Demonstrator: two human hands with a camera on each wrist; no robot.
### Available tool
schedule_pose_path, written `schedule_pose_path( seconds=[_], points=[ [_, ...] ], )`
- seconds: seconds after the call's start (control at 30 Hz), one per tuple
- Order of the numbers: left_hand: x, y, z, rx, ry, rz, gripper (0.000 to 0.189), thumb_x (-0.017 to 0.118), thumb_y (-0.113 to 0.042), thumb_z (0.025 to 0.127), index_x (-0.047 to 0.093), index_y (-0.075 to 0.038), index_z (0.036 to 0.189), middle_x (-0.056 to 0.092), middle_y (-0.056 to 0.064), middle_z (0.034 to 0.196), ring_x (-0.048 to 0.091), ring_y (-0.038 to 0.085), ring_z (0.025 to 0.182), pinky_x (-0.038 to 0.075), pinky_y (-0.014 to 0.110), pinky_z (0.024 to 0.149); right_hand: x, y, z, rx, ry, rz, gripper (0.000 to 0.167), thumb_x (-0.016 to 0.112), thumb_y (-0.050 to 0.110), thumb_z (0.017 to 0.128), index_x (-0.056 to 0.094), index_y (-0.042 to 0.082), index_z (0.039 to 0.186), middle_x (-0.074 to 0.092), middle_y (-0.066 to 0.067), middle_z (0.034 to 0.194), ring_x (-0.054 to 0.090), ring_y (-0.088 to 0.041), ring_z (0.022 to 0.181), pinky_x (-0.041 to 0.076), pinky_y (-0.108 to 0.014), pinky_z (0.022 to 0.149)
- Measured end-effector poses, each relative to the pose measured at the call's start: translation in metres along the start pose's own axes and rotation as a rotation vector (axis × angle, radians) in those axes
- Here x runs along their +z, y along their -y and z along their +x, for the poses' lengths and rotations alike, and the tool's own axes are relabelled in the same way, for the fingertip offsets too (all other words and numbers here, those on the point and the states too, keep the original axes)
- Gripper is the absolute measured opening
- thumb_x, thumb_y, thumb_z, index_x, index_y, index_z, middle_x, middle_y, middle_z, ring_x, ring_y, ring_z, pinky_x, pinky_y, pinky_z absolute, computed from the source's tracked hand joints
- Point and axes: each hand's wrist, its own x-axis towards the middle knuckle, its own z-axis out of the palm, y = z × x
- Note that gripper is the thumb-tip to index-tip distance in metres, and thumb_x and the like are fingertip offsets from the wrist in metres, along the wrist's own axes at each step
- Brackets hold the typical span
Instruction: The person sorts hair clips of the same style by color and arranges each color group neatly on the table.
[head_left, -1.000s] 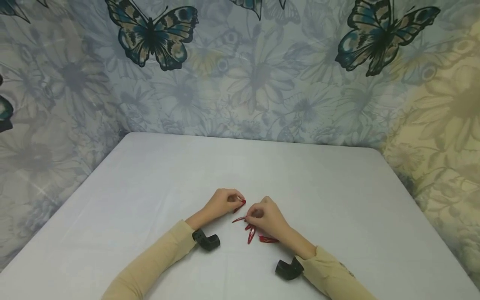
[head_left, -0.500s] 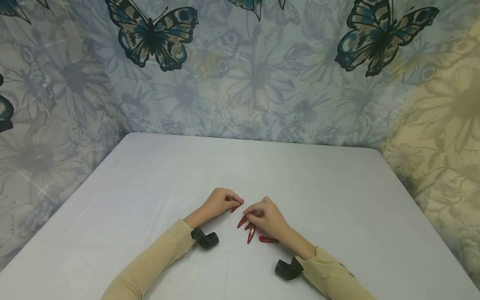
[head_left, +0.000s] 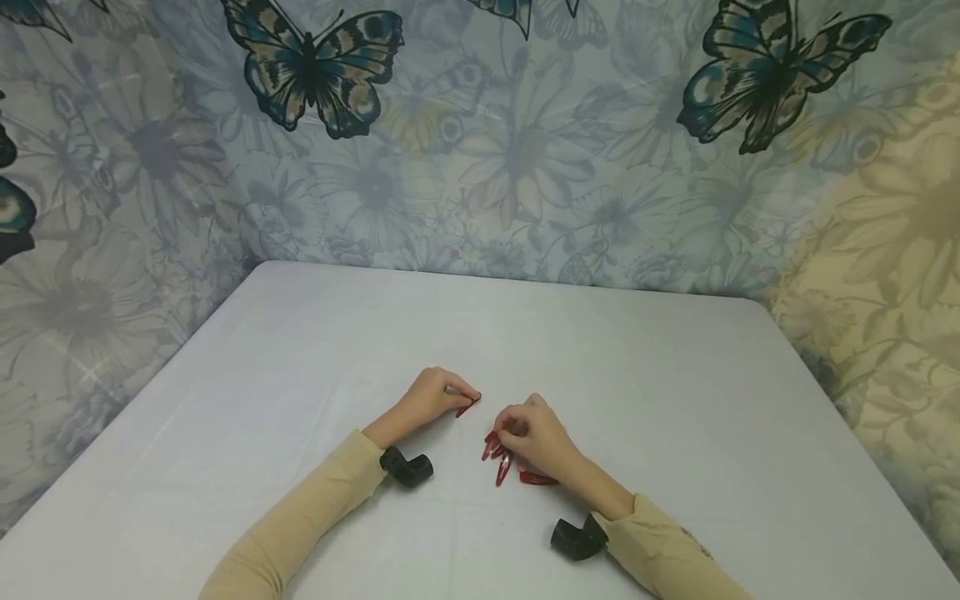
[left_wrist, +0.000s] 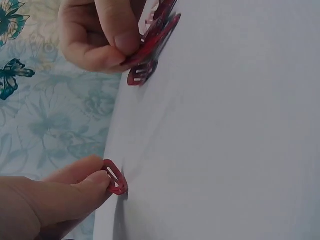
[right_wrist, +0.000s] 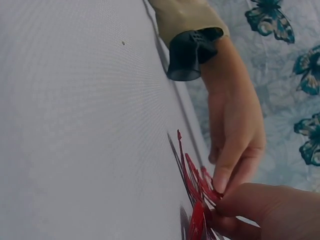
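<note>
My left hand (head_left: 433,396) pinches a red snap hair clip (left_wrist: 117,180) between thumb and fingertips, just over the white table. To its right, my right hand (head_left: 542,435) has thumb and forefinger pinching another red hair clip (left_wrist: 152,42), which points down toward the front left. Under and beside those fingers lie more red clips, one slanting toward me (head_left: 503,468) and a flat one (head_left: 536,478) partly hidden by the right wrist. In the right wrist view the clips overlap in a red bunch (right_wrist: 192,175) at the fingertips.
The white table (head_left: 337,333) stretches to a wall (head_left: 525,167) printed with flowers and butterflies. A black wrist mount is strapped at each cuff, on the left (head_left: 407,468) and on the right (head_left: 577,540), hanging low over the table.
My left hand has shifted a little left and farther back with its clip. The clip at my right fingertips has swung from pointing left to pointing down beside the others.
</note>
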Motion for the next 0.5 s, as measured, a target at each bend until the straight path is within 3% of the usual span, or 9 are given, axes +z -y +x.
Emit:
schedule_pose_path(
  seconds=[0.23,0.5],
  points=[
    [-0.025,0.018,0.0,-0.177,-0.028,-0.037,0.015,0.069,-0.011,0.089,0.077,-0.006,0.1,0.073,0.013,0.109,0.063,0.032,0.116,0.047,0.047,0.101,0.001,0.001,-0.001,0.005,-0.008,-0.012,0.007,0.073,0.002,0.079,0.074,0.009,0.079,0.056,0.0,0.073,0.037,-0.008,0.074,0.034,-0.019,0.063],
    [-0.066,0.049,-0.004,-0.283,-0.089,0.018,0.02,0.068,-0.013,0.09,0.075,-0.004,0.107,0.069,0.019,0.118,0.057,0.038,0.122,0.041,0.053,0.105,0.001,-0.001,-0.001,-0.062,-0.033,-0.011,0.009,0.074,0.002,0.078,0.074,0.011,0.077,0.07,-0.004,0.077,0.036,-0.006,0.074,0.033,-0.018,0.063]
  ],
)
